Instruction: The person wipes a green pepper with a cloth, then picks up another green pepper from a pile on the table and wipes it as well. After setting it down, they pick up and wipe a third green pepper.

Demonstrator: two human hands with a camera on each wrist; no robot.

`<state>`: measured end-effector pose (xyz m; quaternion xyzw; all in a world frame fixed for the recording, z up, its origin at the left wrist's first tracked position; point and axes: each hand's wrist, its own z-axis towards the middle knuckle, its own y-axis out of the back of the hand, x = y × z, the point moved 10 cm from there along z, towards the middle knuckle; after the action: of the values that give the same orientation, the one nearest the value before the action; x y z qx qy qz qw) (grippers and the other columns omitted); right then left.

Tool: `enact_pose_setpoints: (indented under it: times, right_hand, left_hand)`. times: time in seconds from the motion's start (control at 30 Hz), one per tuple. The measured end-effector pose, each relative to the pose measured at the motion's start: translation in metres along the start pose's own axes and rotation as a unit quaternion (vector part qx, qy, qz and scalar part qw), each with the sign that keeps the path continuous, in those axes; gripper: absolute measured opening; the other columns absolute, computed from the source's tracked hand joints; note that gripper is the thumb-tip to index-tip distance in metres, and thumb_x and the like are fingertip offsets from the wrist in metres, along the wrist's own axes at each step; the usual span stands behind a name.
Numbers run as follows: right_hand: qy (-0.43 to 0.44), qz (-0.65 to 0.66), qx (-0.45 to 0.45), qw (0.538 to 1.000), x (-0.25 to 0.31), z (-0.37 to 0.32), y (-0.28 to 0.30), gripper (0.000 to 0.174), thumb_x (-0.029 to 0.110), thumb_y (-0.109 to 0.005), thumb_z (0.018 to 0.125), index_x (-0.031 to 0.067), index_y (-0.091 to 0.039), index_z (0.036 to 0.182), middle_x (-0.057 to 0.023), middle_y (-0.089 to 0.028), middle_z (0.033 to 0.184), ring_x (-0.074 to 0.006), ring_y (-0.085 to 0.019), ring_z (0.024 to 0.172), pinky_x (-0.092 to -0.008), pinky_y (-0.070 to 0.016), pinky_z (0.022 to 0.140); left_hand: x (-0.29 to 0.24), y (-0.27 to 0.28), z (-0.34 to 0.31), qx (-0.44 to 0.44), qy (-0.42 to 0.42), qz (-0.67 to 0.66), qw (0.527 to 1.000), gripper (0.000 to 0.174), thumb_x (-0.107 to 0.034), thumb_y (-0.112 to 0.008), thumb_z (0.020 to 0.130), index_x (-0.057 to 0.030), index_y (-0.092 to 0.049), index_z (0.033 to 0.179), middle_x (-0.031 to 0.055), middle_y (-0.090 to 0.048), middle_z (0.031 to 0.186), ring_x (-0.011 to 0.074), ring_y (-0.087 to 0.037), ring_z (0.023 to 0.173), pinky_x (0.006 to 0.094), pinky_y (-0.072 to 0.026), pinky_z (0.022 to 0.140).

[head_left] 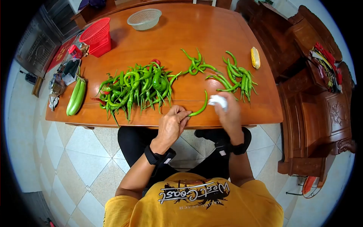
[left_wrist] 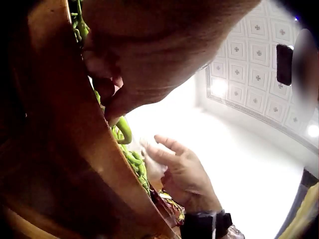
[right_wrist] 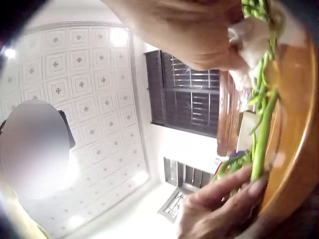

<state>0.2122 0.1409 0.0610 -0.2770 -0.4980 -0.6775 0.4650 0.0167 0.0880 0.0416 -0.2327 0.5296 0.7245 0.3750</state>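
Observation:
My left hand point(head_left: 172, 126) pinches one end of a curved green chili point(head_left: 203, 105) near the table's front edge. In the right wrist view that chili point(right_wrist: 264, 134) stands out from the fingertips of the left hand point(right_wrist: 219, 206). My right hand point(head_left: 230, 117), blurred, grips a crumpled white cloth or tissue point(head_left: 218, 101) just right of the chili, apart from it. In the left wrist view the right hand point(left_wrist: 187, 172) has its fingers bent around the white material. A large heap of green chilies point(head_left: 136, 87), with a few red ones, lies left of the hands.
Smaller groups of chilies lie behind point(head_left: 194, 64) and to the right point(head_left: 242, 77). A corn cob point(head_left: 255, 58) is at the right edge, pale green eggplants point(head_left: 76, 96) at the left. Red baskets point(head_left: 100, 47) and a pale colander point(head_left: 144, 20) stand farther back on the table point(head_left: 181, 30).

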Motion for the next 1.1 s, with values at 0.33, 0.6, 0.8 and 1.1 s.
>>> enact_pose_setpoints:
  times: [0.33, 0.6, 0.8, 1.1]
  right_hand:
    - [0.114, -0.046, 0.03, 0.992, 0.012, -0.005, -0.045, 0.012, -0.001, -0.069, 0.081, 0.0005, -0.069, 0.093, -0.0167, -0.057, 0.104, -0.034, -0.059, 0.092, -0.0388, -0.0493, 0.08]
    - [0.079, -0.064, 0.003, 0.995, -0.005, 0.007, -0.033, 0.021, -0.001, -0.068, 0.083, -0.0023, -0.065, 0.104, -0.019, -0.055, 0.108, -0.0358, -0.06, 0.096, -0.0396, -0.0498, 0.084]
    - [0.083, -0.01, 0.144, 0.986, 0.025, -0.021, -0.052, 0.035, -0.008, -0.059, 0.08, -0.0025, -0.06, 0.115, -0.0196, -0.055, 0.115, -0.0379, -0.057, 0.106, -0.0389, -0.047, 0.092]
    - [0.115, -0.072, 0.084, 0.987, 0.027, -0.017, -0.049, 0.035, -0.011, -0.055, 0.076, -0.0005, -0.066, 0.107, -0.0172, -0.062, 0.106, -0.036, -0.06, 0.101, -0.0394, -0.0487, 0.088]
  left_hand:
    - [-0.003, 0.001, 0.002, 0.002, -0.018, 0.006, 1.0, 0.018, -0.002, -0.073, 0.081, -0.0027, -0.073, 0.099, 0.0107, -0.063, 0.09, 0.0273, -0.064, 0.069, 0.0346, -0.0506, 0.062]
    - [0.003, 0.003, 0.006, 0.009, -0.031, -0.043, 0.999, 0.018, -0.004, -0.075, 0.081, -0.0018, -0.072, 0.098, 0.0094, -0.061, 0.083, 0.0217, -0.059, 0.063, 0.0324, -0.0473, 0.057]
    - [0.016, -0.004, 0.006, 0.018, 0.021, -0.065, 0.998, 0.018, -0.005, -0.076, 0.081, -0.0007, -0.072, 0.097, 0.0089, -0.059, 0.077, 0.0173, -0.056, 0.058, 0.0302, -0.0449, 0.055]
    - [0.015, -0.003, 0.006, 0.02, 0.033, -0.061, 0.997, 0.015, -0.005, -0.074, 0.08, -0.0011, -0.071, 0.094, 0.0108, -0.061, 0.077, 0.023, -0.061, 0.06, 0.033, -0.0477, 0.056]
